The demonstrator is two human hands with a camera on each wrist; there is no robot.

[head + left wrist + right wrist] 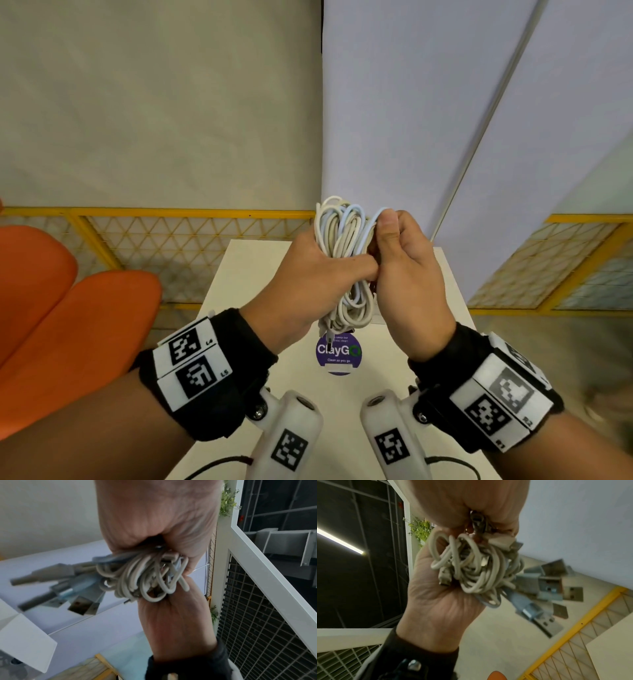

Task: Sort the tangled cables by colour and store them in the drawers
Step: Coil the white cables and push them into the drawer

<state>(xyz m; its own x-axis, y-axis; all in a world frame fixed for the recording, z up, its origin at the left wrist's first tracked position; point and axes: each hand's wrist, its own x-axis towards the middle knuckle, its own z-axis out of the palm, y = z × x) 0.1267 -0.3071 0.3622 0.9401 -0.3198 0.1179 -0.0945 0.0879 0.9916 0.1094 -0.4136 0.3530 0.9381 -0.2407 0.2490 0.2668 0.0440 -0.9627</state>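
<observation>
While both hands are raised in the middle of the head view, the left hand (310, 274) has its fingers and thumb curled round a bundle of white cables (344, 260), and the right hand (407, 270) pinches a loop at the bundle's upper right between thumb and fingers. The bundle hangs above a white table (239, 274), whose lower centre carries a round purple sticker (338, 353) just under the dangling cable ends. Orange seats (68, 308) fill the left edge, and a yellow-framed mesh fence (171, 233) runs behind. In the left wrist view, the left hand (154, 513) fills the top centre, clenched on the cables (137, 577), while the right hand (171, 622) rises from the lower centre and touches the same coil. Blurred USB plugs (82, 605) stick out towards the left. In the right wrist view, the right hand (440, 601) cups the cables (471, 566) from lower left, the left hand (471, 500) grips them from the top, and USB plugs (556, 588) spill to the right.
</observation>
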